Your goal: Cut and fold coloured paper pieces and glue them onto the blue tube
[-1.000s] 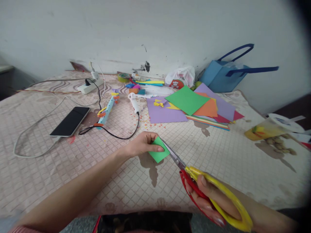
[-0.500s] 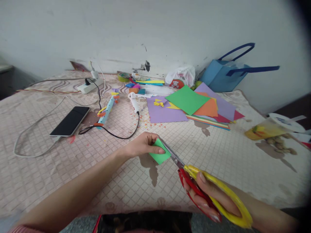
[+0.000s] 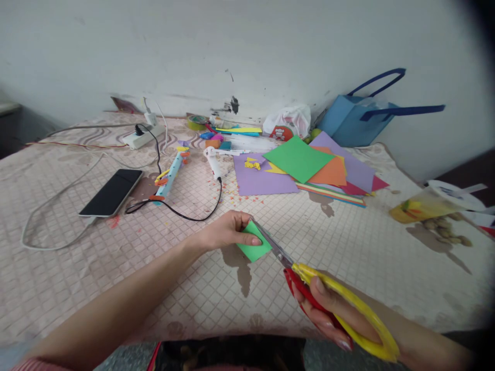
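Between the thumb and fingers of my left hand (image 3: 228, 231) is a small piece of green paper (image 3: 254, 252), held above the tablecloth. My right hand (image 3: 328, 309) grips a pair of scissors (image 3: 284, 256) by its handles, one loop yellow and one red. The blades lie along the upper right edge of the green paper, their tips close to my left fingers. Whether paper is between the blades I cannot tell.
Coloured paper sheets (image 3: 297, 159) lie ahead, beside a white glue gun (image 3: 213, 163) with a black cord. A phone (image 3: 112, 193) and power strip (image 3: 143, 136) are at left. A blue bag (image 3: 348, 121) stands behind; a lidded drink cup (image 3: 429, 202) lies tilted at right.
The scissor handles have come slightly closer together and my right hand has shifted a little. My left hand and the green paper are almost where they were.
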The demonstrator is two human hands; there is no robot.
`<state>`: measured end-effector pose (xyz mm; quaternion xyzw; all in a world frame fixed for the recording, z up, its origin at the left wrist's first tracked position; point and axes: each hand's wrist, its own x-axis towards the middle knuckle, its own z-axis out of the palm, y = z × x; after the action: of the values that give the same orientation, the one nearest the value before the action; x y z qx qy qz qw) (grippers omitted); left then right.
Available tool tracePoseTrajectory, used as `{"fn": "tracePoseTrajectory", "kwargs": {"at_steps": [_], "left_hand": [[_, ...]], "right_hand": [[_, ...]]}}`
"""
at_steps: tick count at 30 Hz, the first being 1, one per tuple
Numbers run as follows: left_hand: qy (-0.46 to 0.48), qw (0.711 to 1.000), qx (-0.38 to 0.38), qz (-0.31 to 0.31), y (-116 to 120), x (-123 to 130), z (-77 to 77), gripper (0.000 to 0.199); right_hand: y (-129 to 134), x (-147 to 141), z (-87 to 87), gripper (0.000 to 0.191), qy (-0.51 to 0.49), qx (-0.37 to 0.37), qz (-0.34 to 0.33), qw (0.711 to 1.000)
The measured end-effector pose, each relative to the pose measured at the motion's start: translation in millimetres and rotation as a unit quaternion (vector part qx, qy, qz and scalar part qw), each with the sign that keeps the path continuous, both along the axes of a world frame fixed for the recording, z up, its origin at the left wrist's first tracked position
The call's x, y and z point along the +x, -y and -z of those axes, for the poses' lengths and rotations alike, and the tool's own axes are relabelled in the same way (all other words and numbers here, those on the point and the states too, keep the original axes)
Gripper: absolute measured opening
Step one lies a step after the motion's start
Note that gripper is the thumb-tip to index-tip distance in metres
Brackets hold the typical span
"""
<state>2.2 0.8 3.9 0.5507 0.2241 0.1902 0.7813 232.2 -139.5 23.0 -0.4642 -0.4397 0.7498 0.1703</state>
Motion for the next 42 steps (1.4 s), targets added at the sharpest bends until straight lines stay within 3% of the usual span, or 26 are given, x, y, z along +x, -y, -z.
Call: {"fn": "tracePoseTrajectory", "kwargs": {"at_steps": [6,16,19,21,23,24,26,28,30,33,36,38,39,41,42], "left_hand": [[-0.006,1.000,0.004,0.005,-0.1,0.0,-0.3,0.022],[-0.006,1.000,0.000,0.017,1.2,0.4,-0.2,0.020],[-0.015,1.000,0.003,0.023,2.1,1.1,0.7,0.021],[-0.013,1.000,0.011,0.009,2.0,1.1,1.8,0.020],[-0.011,1.000,0.019,-0.009,1.1,0.6,3.3,0.020],[-0.009,1.000,0.020,-0.016,0.4,0.1,4.1,0.021],[-0.005,0.999,0.018,-0.030,-1.3,-0.9,5.0,0.022],[0.002,0.999,0.019,-0.046,-3.2,-2.1,4.6,0.022],[0.006,0.998,0.024,-0.064,-5.1,-3.3,2.3,0.022],[0.010,0.995,0.029,-0.100,-7.8,-4.9,-3.2,0.023],[0.034,0.989,0.032,-0.139,-10.8,-5.4,-7.3,0.022],[0.055,0.984,0.030,-0.167,-12.7,-4.7,-7.9,0.021],[0.063,0.981,0.027,-0.179,-13.5,-4.3,-7.6,0.021],[0.074,0.977,0.017,-0.199,-14.6,-3.3,-6.5,0.020],[0.077,0.975,0.012,-0.207,-14.8,-3.1,-5.9,0.020]], "right_hand": [[0.1,0.0,-2.1,0.051,-0.015,0.022,0.010,1.000],[-2.1,-6.9,-11.8,0.054,0.040,0.064,0.009,0.997],[-8.6,-2.8,-12.0,0.055,0.066,0.102,0.023,0.992],[-21.3,6.1,-11.7,0.051,0.137,0.158,0.040,0.977],[-40.7,21.7,-10.4,0.044,0.275,0.242,0.064,0.928],[-51.8,32.1,-9.1,0.039,0.361,0.304,0.077,0.878],[-73.6,56.8,-4.4,0.037,0.535,0.382,0.100,0.747],[-91.1,85.1,3.0,0.042,0.618,0.416,0.082,0.662],[-102.5,113.9,12.1,0.045,0.656,0.433,0.068,0.615],[-110.4,149.0,22.6,0.042,0.646,0.478,0.038,0.594],[-110.8,156.4,19.7,0.037,0.622,0.513,0.049,0.589],[-105.8,136.7,11.1,0.036,0.606,0.517,0.072,0.600],[-101.2,119.2,6.6,0.036,0.557,0.510,0.097,0.649],[-88.5,73.8,1.4,0.046,0.385,0.423,0.111,0.813],[-81.3,48.7,1.9,0.055,0.262,0.340,0.068,0.900]]}}
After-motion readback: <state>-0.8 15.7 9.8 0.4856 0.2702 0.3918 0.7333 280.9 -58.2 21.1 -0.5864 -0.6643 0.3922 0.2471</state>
